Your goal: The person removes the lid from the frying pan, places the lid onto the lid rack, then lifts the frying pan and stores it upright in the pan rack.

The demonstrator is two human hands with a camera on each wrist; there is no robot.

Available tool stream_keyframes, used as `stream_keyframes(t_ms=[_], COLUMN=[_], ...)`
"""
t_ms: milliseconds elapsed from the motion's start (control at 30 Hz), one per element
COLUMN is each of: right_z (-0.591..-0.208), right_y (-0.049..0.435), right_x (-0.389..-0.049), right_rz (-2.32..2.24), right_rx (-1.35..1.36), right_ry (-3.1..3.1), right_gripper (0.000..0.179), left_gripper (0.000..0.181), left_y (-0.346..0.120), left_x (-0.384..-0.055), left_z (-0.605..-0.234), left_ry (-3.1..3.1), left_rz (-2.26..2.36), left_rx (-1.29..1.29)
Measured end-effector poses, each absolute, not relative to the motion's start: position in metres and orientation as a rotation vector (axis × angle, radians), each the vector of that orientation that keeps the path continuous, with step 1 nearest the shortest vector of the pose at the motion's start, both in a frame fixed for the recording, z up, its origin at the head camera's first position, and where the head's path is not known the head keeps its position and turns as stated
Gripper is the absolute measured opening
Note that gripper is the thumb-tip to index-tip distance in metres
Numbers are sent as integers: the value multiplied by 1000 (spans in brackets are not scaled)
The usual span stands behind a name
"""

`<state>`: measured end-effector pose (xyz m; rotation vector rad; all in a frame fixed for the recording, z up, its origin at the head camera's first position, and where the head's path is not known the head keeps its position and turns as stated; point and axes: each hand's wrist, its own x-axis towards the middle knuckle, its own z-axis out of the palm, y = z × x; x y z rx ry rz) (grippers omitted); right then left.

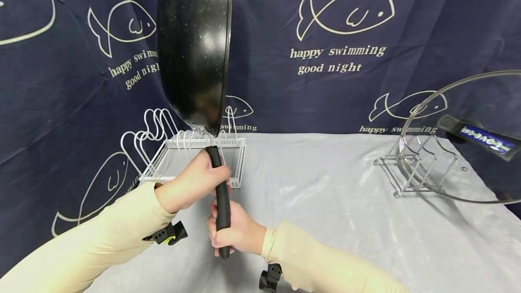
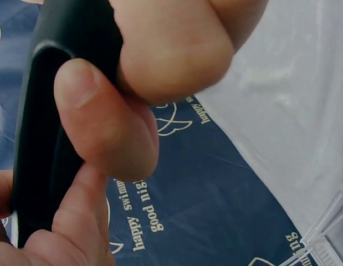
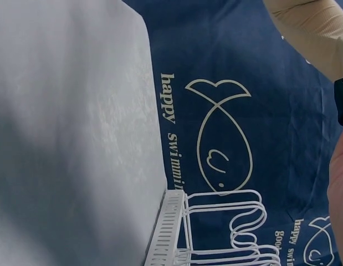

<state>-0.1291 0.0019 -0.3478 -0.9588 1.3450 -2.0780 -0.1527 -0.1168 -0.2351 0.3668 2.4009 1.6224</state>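
Observation:
A black frying pan (image 1: pixel 193 44) is held up on its side, its dark outer surface showing and its top cut off by the head view. Both hands grip its black handle (image 1: pixel 223 205). My left hand (image 1: pixel 195 182) wraps the handle nearer the pan body. Lower down, close to the handle's end, my right hand (image 1: pixel 239 230) has its fingers and thumb curled round it. The left wrist view shows curled fingers (image 2: pixel 107 124) against the dark handle (image 2: pixel 35 133) up close. Behind the pan stands a white wire rack (image 1: pixel 241 162), partly hidden by the pan and left hand.
At the right, a glass lid (image 1: pixel 447 123) with a dark handle stands upright in a small metal wire rack (image 1: pixel 421 186). A grey-white cloth (image 1: pixel 309 202) covers the table. Behind and at the left hangs a navy curtain (image 1: pixel 277 98) with fish drawings.

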Motion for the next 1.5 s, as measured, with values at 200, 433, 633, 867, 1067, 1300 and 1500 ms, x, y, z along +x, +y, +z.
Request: stream_keyframes(t_ms=[200,433,633,867,1067,1300,1500], right_z=[-350,-350,-350,-355,-360,-361,-362], right_y=[-5,-7,-1,0,-3,-4,-4], right_x=[-131,-132,-129,-127,-127,-127,-126], right_rz=[-2074,-2054,-2032,-2054,-2078,-2072,-2084], right_rx=[-990,-953,-890,-869,-870,-855,-858], right_ry=[1288,1241,1243,1247,1235,1251,1242], right_gripper=[31,30,29,29,31,32,33], left_gripper=[14,8,14,15,14,13,13], left_y=[-123,-127,-125,-124,-124,-125,-125], left_x=[-153,-153,-154,-157,-157,-157,-156], left_z=[-239,-244,-249,-252,-255,-259,-261], left_ry=[2398,2336,2307,2304,2303,2308,2290], left_rz=[1668,1758,1727,1704,1699,1715,1729], left_rx=[319,236,257,271,258,258,275])
